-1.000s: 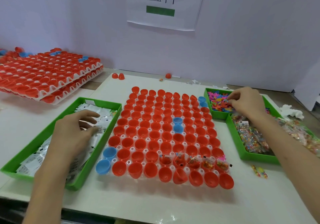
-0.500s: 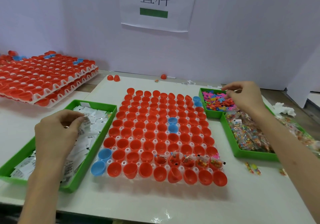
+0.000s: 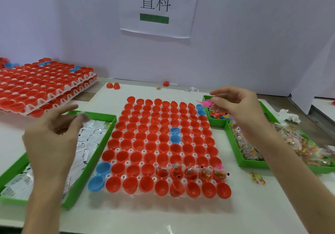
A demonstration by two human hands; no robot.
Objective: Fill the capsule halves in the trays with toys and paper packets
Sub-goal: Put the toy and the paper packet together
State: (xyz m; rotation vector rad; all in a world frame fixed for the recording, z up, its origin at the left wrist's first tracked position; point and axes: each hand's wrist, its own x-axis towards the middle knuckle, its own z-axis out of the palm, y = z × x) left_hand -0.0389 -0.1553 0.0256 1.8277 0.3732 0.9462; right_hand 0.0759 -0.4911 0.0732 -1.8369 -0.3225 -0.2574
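Observation:
A white tray [image 3: 130, 151] of red and a few blue capsule halves [image 3: 152, 137] lies in front of me. Several halves in the second row from the front, on the right, hold clear bead packets [image 3: 204, 174]. My left hand [image 3: 52, 139] is raised over the green bin [image 3: 107, 130] of white paper packets and pinches a blurred paper packet [image 3: 83, 116] at its fingertips. My right hand [image 3: 237, 105] hovers above the small green bin [image 3: 213, 123] of colourful toys and pinches a pink toy [image 3: 206, 104].
A longer green bin [image 3: 235, 152] of clear bead packets sits at the right, with more packets beside it. Stacked trays of red halves [image 3: 41, 87] stand at the back left. Loose red halves [image 3: 113, 85] and a crumpled tissue [image 3: 288, 116] lie on the table.
Both hands have lifted out of their bins. The left now carries a paper packet and the right a pink toy, and both have moved slightly toward the capsule tray.

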